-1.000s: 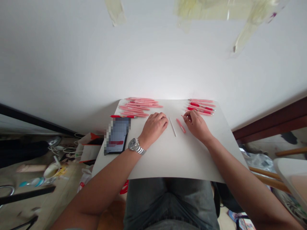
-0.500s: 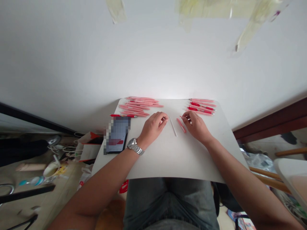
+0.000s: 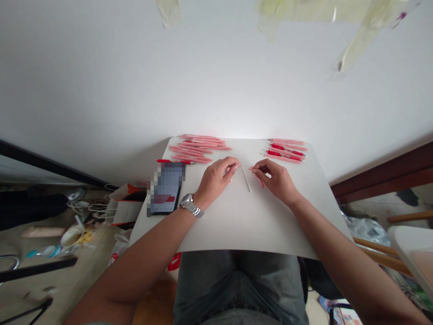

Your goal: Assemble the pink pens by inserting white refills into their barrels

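Observation:
My left hand, with a metal watch at the wrist, is closed with thumb and fingers together. A bit of pink shows under its fingers, too small to name. A thin white pen refill lies on the table just right of its fingertips. My right hand pinches a small pink pen part beyond the refill's upper end. Beneath these fingers lies a pink pen barrel, mostly hidden by the hand.
Several pink pens lie at the table's back left, with one red pen above a phone. Another group of pink and red pens lies at the back right. The white table meets a wall behind.
My right hand has shifted a little left with the small pink part and now covers more of the pen barrel. My left fingertips have moved slightly right, closer to the refill's top.

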A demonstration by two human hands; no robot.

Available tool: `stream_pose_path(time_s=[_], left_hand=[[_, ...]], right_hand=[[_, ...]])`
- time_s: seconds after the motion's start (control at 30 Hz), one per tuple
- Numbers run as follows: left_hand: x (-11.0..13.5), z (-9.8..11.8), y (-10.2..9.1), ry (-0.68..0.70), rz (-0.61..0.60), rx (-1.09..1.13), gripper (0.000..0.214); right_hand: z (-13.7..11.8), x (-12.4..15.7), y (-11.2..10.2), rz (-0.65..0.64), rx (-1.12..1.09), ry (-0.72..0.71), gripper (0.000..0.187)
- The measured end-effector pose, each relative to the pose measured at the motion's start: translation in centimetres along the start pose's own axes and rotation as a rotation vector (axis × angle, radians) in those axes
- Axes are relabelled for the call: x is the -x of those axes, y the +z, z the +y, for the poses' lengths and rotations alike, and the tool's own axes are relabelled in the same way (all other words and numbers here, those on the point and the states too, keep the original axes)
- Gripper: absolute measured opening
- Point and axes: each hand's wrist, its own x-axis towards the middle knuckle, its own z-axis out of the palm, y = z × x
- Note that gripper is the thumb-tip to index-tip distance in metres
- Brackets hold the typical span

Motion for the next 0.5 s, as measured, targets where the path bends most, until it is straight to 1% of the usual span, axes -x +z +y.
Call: stream_pose_path(time_s=[0.23,0.37,0.5], left_hand=[[-0.10,0.17,-0.16,0.028,0.057,0.024,0.011],[-0.12,-0.11,0.13,-0.028,0.075,0.098,0.009],[-0.03,-0.45,0.49,-0.097,0.070,0.179,0.003]], right_hand=[[-0.44,-0.07,-0.05,0.067,-0.086,0.026,0.036],[-0.74,-0.09,-0.18,0.088,-0.119,0.046,0.037],[-0.49,0.00,-0.09,0.066,-0.178,0.068,0.036]])
